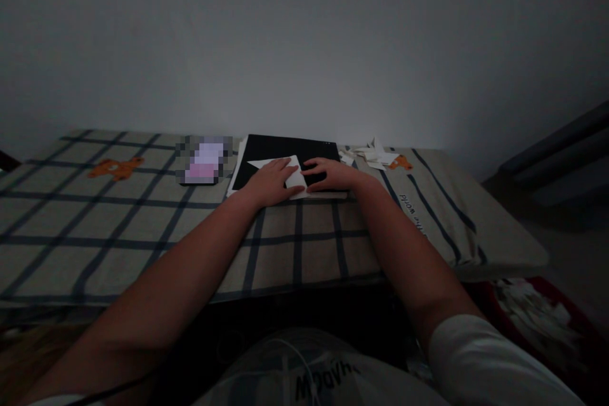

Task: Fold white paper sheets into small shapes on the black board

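A folded piece of white paper [297,178], with a pointed corner at its left, lies on a black-covered book or pad [290,144]. My left hand [272,184] rests flat on the paper, its fingers spread and its thumb near the lower edge. At the paper's right edge is my right hand [333,175], fingers apart and pointing left, with the tips at the edge. Both hands are open, and part of the paper is hidden beneath the left one.
Several folded white paper pieces [375,155] lie right of the pad. Left of it is a blurred-out, phone-like rectangle [204,163]. A checked cloth [276,247] covers the table, which meets a grey wall. A red container [583,311] of paper scraps stands below at right.
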{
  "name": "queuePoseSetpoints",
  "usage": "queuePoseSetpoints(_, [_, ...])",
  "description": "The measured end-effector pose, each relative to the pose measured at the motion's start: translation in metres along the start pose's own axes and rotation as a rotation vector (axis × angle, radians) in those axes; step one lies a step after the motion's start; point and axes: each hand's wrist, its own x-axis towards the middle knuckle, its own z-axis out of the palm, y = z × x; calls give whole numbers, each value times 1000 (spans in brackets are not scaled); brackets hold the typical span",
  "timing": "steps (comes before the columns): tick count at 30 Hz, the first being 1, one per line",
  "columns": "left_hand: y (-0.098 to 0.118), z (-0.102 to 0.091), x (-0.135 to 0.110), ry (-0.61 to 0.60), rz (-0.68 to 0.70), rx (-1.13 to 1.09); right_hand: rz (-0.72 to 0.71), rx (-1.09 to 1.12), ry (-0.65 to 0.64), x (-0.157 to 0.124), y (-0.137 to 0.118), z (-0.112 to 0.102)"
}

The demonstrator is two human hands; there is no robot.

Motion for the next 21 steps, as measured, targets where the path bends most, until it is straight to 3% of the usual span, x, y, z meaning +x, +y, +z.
queuePoseSetpoints(12, [1,-1,1,-8,9,7,-82,-10,129,5,-5,1])
queuePoseSetpoints(21, [-2,3,2,0,12,3,-101,14,145,7,-3,5])
